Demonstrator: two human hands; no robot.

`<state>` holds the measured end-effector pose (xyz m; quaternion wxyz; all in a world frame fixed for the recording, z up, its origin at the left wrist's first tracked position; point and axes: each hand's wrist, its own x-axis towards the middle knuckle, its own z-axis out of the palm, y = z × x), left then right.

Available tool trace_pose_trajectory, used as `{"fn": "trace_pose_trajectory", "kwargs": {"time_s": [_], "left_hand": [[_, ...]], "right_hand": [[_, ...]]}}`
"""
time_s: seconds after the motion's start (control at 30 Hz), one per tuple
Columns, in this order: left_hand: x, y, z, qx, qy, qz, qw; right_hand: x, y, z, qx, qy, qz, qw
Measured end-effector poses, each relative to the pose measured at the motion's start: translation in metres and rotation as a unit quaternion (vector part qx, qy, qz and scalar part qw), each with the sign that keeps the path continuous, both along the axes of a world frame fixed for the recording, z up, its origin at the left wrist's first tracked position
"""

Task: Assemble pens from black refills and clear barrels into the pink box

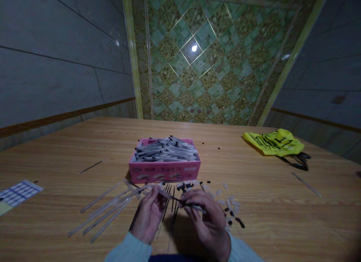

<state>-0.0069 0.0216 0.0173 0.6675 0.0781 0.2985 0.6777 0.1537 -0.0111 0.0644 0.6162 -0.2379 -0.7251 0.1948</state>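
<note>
My left hand (149,215) is closed in a pinch on a clear plastic pen barrel (164,193). In the fingers of my right hand (207,217) is a thin dark pen refill (177,199), its left end meeting the barrel; whether it is inside cannot be made out. Below the right fingers a pale, clear piece (198,208) also shows. Between my hands several dark refills (172,203) lie on the table. Loose clear barrels (105,213) are spread left of my left hand. Small black plugs and clear caps (229,209) are scattered beside my right hand.
A pink box (165,171) full of assembled-looking pens (166,149) stands just beyond my hands on the wooden table (245,183). A yellow bag (275,142) lies far right, near a single pen-like stick (306,184). At left are a checked cloth (21,194) and a thin dark refill (90,167).
</note>
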Motion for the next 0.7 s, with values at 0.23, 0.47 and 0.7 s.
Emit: {"fn": "trace_pose_trajectory", "kwargs": {"time_s": [0.23, 0.47, 0.7], "left_hand": [[0.005, -0.006, 0.001, -0.017, -0.003, -0.050, 0.999], [-0.007, 0.002, -0.002, -0.050, -0.078, -0.016, 0.996], [-0.007, 0.003, -0.002, -0.055, -0.072, -0.005, 0.996]], "right_hand": [[0.006, 0.017, 0.005, -0.089, -0.076, -0.039, 0.992], [0.037, 0.045, -0.005, -0.207, -0.357, -0.140, 0.900], [0.039, 0.048, -0.018, -0.232, -0.573, -0.208, 0.758]]}}
